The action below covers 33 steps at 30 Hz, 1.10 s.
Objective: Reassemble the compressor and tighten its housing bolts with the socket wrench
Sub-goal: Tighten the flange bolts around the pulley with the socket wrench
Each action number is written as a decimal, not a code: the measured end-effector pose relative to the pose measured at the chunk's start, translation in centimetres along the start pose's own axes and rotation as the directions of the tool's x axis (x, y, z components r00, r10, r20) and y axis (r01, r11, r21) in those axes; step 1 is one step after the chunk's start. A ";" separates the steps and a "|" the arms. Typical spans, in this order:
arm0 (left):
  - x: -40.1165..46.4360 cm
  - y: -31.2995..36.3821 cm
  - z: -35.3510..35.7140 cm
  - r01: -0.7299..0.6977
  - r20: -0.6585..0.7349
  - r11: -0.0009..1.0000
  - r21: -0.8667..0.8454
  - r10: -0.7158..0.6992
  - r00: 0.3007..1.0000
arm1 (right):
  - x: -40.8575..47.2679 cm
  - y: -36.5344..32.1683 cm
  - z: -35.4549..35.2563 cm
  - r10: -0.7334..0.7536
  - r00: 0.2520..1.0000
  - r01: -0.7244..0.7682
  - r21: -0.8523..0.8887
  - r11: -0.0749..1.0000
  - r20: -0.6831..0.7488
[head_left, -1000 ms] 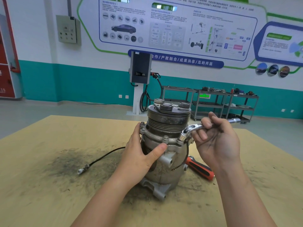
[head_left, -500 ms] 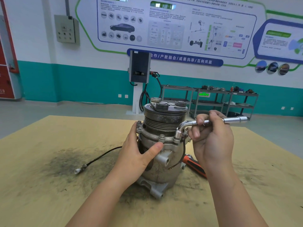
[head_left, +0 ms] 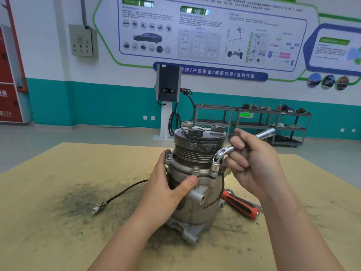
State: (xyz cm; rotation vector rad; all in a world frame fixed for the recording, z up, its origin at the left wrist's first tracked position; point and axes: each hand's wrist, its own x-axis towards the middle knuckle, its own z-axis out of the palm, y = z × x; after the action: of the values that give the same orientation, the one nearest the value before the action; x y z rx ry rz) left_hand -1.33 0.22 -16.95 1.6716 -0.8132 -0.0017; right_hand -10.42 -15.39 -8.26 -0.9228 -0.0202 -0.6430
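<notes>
Smudged tan surface (head_left: 58, 222) carries the compressor (head_left: 195, 182) upright near its middle. Left hand (head_left: 166, 192) wraps around the housing; right hand (head_left: 254, 163) grips the socket wrench (head_left: 220, 155), whose socket sits on a flange bolt. An orange-handled screwdriver (head_left: 240, 205) lies beside the compressor.

Head cam, single wide-angle view, facing fwd and down over the bench.

Looks from the person's head across the tan, soot-stained board tabletop (head_left: 58, 222); its near edge runs off the bottom of the frame, far edge approx. mid-height. Close in: both forearms enter from the bottom, and the upright grey metal compressor with grooved pulley (head_left: 197, 178) sits centre frame, near the lens. Beyond, the teal-and-white wall with a large printed poster board (head_left: 205, 36) faces the cam. Straight lines bow toward the edges. No 2nd view, so no shared area.
</notes>
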 end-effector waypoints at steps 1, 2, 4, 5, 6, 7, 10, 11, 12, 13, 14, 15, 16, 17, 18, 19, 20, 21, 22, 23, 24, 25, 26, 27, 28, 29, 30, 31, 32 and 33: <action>0.1 0.0 0.0 0.006 -0.001 1.000 0.004 -0.006 1.000 | 0.2 -0.2 0.2 0.022 1.000 -0.022 -0.028 0.999 0.012; 0.1 0.0 -0.1 0.014 0.000 1.000 0.006 -0.014 1.000 | 0.4 -0.4 0.3 0.047 0.999 -0.046 -0.057 0.997 0.021; 0.2 0.0 -0.2 0.033 0.004 0.999 -0.009 -0.033 0.999 | 0.6 -0.4 0.3 0.083 0.996 -0.081 -0.087 0.993 0.017; 0.3 0.0 -0.2 0.043 0.005 0.999 -0.022 -0.043 0.999 | 0.5 -0.3 0.2 0.086 0.996 -0.085 -0.081 0.993 0.007; 0.3 0.1 -0.3 0.051 0.006 0.998 -0.035 -0.051 0.999 | 0.4 -0.1 0.0 0.076 0.997 -0.077 -0.059 0.995 -0.005; 0.4 0.1 -0.3 0.057 0.005 0.997 -0.045 -0.056 0.998 | 0.1 0.2 -0.2 0.053 0.998 -0.054 -0.028 0.998 -0.017; 0.3 0.2 -0.3 0.064 0.000 0.996 -0.060 -0.064 0.998 | -1.0 0.9 -0.7 -0.093 0.994 0.094 0.030 0.995 -0.053; 0.3 0.1 -0.3 0.069 0.001 0.996 -0.060 -0.069 0.998 | -1.4 1.2 -0.6 -0.156 0.985 0.158 0.019 0.987 -0.068; 0.3 0.1 -0.3 0.071 -0.002 0.996 -0.058 -0.071 0.997 | -1.9 1.4 -0.4 -0.228 0.970 0.228 -0.004 0.974 -0.086; 0.3 0.1 -0.3 0.069 -0.007 0.996 -0.058 -0.069 0.998 | -2.3 1.7 -0.1 -0.304 0.947 0.302 -0.035 0.953 -0.107; 0.4 0.1 -0.4 0.068 -0.011 0.996 -0.062 -0.069 0.998 | -2.8 2.1 0.1 -0.381 0.916 0.375 -0.068 0.925 -0.126; 0.4 0.1 -0.4 0.070 -0.014 0.995 -0.068 -0.071 0.997 | -3.3 2.5 0.4 -0.455 0.881 0.444 -0.106 0.890 -0.134; 0.4 0.1 -0.4 0.070 -0.018 0.995 -0.074 -0.072 0.997 | -3.7 2.9 0.7 -0.525 0.841 0.506 -0.151 0.849 -0.129; 0.4 0.2 -0.4 0.068 -0.025 0.995 -0.077 -0.070 0.997 | -4.1 3.2 0.9 -0.588 0.800 0.561 -0.204 0.803 -0.115; 0.5 0.2 -0.5 0.063 -0.033 0.995 -0.078 -0.066 0.997 | -4.4 3.4 1.1 -0.645 0.758 0.605 -0.267 0.750 -0.096; 0.5 0.1 -0.5 0.059 -0.038 0.995 -0.078 -0.062 0.997 | -4.6 3.6 1.4 -0.696 0.714 0.639 -0.336 0.692 -0.077; 0.5 0.1 -0.5 0.057 -0.041 0.995 -0.077 -0.061 0.997 | -4.7 3.8 1.6 -0.744 0.666 0.668 -0.399 0.628 -0.056; 0.5 0.1 -0.4 0.056 -0.044 0.996 -0.076 -0.060 0.997 | -4.7 4.1 1.9 -0.790 0.613 0.696 -0.451 0.559 -0.033; 0.5 0.1 -0.4 0.055 -0.048 0.996 -0.076 -0.058 0.997 | -4.8 4.4 2.2 -0.829 0.559 0.723 -0.489 0.488 -0.003; 0.5 0.1 -0.3 0.052 -0.054 0.996 -0.077 -0.056 0.997 | -4.8 4.9 2.5 -0.861 0.507 0.749 -0.512 0.420 0.035; 0.5 0.1 -0.3 0.047 -0.065 0.996 -0.075 -0.052 0.997 | -4.8 5.5 2.8 -0.882 0.465 0.773 -0.521 0.362 0.077; 0.5 0.1 -0.3 0.041 -0.076 0.997 -0.072 -0.046 0.996 | -4.8 6.1 3.1 -0.893 0.434 0.793 -0.522 0.315 0.119; 0.6 0.1 -0.2 0.034 -0.083 0.997 -0.070 -0.040 0.996 | -4.7 6.7 3.4 -0.900 0.406 0.804 -0.530 0.269 0.158; 0.6 0.2 -0.2 0.030 -0.085 0.997 -0.072 -0.037 0.996 | -4.6 7.1 3.5 -0.904 0.381 0.805 -0.550 0.223 0.192; 0.5 0.2 -0.1 0.028 -0.084 0.997 -0.078 -0.034 0.996 | -4.4 7.2 3.4 -0.904 0.364 0.801 -0.571 0.181 0.223; 0.5 0.2 -0.1 0.024 -0.081 0.996 -0.088 -0.031 0.996 | -4.3 7.1 3.2 -0.895 0.363 0.799 -0.581 0.155 0.259; 0.4 0.3 -0.1 0.021 -0.075 0.995 -0.102 -0.029 0.997 | -4.3 6.8 3.0 -0.876 0.383 0.802 -0.576 0.158 0.294; 0.3 0.4 -0.1 0.020 -0.065 0.992 -0.121 -0.028 0.998 | -4.4 6.2 2.6 -0.850 0.418 0.807 -0.560 0.187 0.319; 0.2 0.6 -0.1 0.023 -0.049 0.990 -0.142 -0.030 0.998 | -4.5 5.5 2.3 -0.829 0.459 0.806 -0.542 0.237 0.320; 0.1 0.7 -0.1 0.025 -0.032 0.988 -0.154 -0.030 0.999 | -4.4 4.6 2.0 -0.816 0.500 0.795 -0.527 0.300 0.290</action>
State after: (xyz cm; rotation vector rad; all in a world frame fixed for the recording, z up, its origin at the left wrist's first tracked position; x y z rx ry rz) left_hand -1.58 0.20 -16.25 1.5328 -0.7457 -0.0536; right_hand -11.11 -9.68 -11.66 -1.5514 -0.2945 -1.7236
